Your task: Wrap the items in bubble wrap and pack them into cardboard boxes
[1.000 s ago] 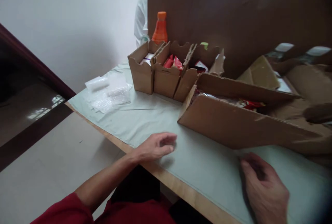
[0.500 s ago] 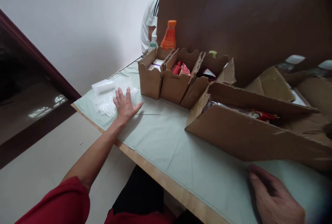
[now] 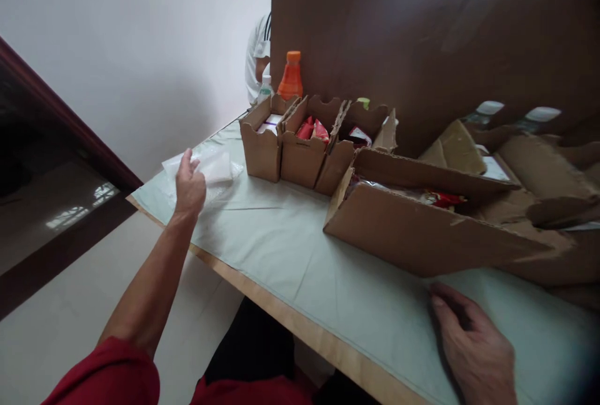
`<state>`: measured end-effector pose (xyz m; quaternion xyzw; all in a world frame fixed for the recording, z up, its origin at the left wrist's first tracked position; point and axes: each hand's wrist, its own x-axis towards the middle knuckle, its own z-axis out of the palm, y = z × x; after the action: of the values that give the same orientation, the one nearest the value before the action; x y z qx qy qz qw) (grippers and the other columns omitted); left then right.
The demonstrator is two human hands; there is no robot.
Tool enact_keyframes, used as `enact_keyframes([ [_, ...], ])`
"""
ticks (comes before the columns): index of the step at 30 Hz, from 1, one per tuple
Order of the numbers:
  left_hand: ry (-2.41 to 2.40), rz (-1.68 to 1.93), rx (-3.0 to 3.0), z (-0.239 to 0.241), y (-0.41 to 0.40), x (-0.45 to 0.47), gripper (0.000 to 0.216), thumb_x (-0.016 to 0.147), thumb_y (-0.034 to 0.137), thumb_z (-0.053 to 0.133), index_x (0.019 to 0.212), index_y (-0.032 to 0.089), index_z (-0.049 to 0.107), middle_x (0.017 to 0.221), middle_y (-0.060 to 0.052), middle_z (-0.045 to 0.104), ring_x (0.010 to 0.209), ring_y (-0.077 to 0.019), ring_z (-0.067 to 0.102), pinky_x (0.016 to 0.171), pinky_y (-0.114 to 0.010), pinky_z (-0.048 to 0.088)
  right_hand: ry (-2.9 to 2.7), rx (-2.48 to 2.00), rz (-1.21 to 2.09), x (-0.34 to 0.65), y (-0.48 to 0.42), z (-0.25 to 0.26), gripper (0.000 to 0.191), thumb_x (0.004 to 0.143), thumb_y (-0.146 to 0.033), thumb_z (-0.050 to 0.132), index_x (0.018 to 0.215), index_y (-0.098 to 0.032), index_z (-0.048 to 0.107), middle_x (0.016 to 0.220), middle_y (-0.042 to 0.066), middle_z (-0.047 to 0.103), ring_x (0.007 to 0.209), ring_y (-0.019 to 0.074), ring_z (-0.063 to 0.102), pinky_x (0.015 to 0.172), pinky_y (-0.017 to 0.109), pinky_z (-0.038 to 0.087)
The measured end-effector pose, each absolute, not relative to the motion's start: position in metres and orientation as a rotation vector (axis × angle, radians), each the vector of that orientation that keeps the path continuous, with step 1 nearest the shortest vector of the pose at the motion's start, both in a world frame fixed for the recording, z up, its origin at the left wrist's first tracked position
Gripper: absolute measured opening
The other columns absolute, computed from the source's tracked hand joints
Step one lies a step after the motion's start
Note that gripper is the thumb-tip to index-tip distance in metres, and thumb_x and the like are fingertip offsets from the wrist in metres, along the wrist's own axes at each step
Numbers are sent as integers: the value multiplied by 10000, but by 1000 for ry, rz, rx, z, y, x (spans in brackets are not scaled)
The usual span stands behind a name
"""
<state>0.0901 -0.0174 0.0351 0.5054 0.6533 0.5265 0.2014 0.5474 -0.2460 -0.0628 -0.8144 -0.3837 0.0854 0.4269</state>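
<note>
My left hand [image 3: 190,189] is over the far left end of the table, its fingers drawn together on a clear bubble-wrap bag [image 3: 214,167]. Part of that bag shows on either side of the hand, and more bubble wrap lies beneath it. My right hand [image 3: 473,336] rests on the cloth near the front right, thumb and index finger curled towards each other. Nothing shows between them. Just beyond it stands a long cardboard box [image 3: 403,230] with red packets inside.
Smaller cardboard bins [image 3: 260,152] hold a white box and red packets. Behind them stand an orange bottle [image 3: 291,77] and a clear bottle [image 3: 265,89]. A tall brown panel [image 3: 398,36] borders the table. A person in a white sleeve [image 3: 255,58] is behind it.
My left hand has gone from spread flat on the bubble wrap to closed fingers, shifting left. The bag's upper layer has moved. The view has turned slightly right; my right hand stays curled on the table.
</note>
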Motion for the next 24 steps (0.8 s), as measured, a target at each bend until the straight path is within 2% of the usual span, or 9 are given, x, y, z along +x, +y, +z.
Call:
enact_keyframes([
  [3, 1417, 1522, 1137, 40, -64, 92, 788, 817, 205, 578, 1573, 199, 354, 1383, -129, 654, 1263, -336, 641, 1068, -526, 541, -975, -2003, 98, 538, -254, -57, 499, 771, -551, 579, 1033, -162, 747, 1006, 152, 764, 885, 322, 704, 888, 509, 542],
  [5, 1236, 1339, 1047, 32, -100, 106, 847, 753, 178, 566, 1573, 241, 364, 1296, -117, 700, 1178, -327, 689, 976, -524, 595, -988, -1964, 0, 523, -265, -55, 477, 827, -506, 567, 1090, -148, 741, 1076, 162, 756, 913, 305, 701, 901, 490, 537],
  [7, 1082, 1143, 892, 17, -137, 130, 917, 685, 154, 565, 1577, 265, 378, 1262, -104, 716, 1134, -316, 703, 955, -507, 599, -1008, -1911, 60, 501, -275, -54, 451, 872, -493, 571, 1122, -153, 732, 1114, 161, 749, 963, 290, 702, 912, 471, 541],
  [10, 898, 927, 615, -8, -186, 175, 1000, 591, 126, 570, 1569, 244, 402, 1273, -90, 716, 1148, -310, 687, 1003, -476, 559, -984, -1785, 513, 464, -286, -53, 515, 863, -559, 629, 1199, -172, 684, 1150, 163, 744, 1009, 279, 715, 839, 421, 581],
  [14, 690, 714, 387, -29, -237, 218, 1003, 552, 60, 581, 1530, 247, 465, 1281, -77, 712, 1185, -296, 661, 1010, -413, 522, -807, -1608, 1066, 435, -285, -42, 809, 826, -660, 678, 1465, -202, 491, 1267, 186, 693, 970, 278, 729, 602, 325, 569],
  [17, 628, 599, 374, -35, -260, 225, 933, 567, 25, 610, 1464, 275, 548, 1249, -70, 719, 1108, -264, 683, 929, -358, 532, -735, -1461, 1222, 430, -279, -33, 879, 839, -630, 695, 1545, -201, 395, 1125, 134, 730, 864, 240, 724, 649, 334, 576],
  [20, 589, 443, 449, -37, -266, 217, 859, 572, 40, 642, 1402, 259, 608, 1170, -79, 733, 971, -233, 703, 809, -318, 537, -634, -1323, 1222, 431, -275, -32, 872, 831, -541, 740, 1554, -208, 382, 976, 69, 746, 843, 225, 717, 742, 350, 587],
  [22, 635, 388, 560, -36, -256, 209, 767, 613, 90, 691, 1366, 220, 629, 1099, -82, 738, 905, -209, 699, 767, -294, 525, -573, -1309, 1092, 434, -274, -33, 857, 794, -472, 782, 1533, -224, 427, 907, 38, 740, 774, 202, 693, 712, 338, 582],
  [24, 735, 365, 745, -33, -236, 204, 687, 678, 170, 749, 1352, 191, 620, 1007, -66, 735, 847, -184, 688, 763, -290, 522, -556, -1342, 876, 441, -279, -34, 759, 776, -425, 792, 1463, -234, 529, 872, 18, 730, 729, 173, 659, 695, 320, 575],
])
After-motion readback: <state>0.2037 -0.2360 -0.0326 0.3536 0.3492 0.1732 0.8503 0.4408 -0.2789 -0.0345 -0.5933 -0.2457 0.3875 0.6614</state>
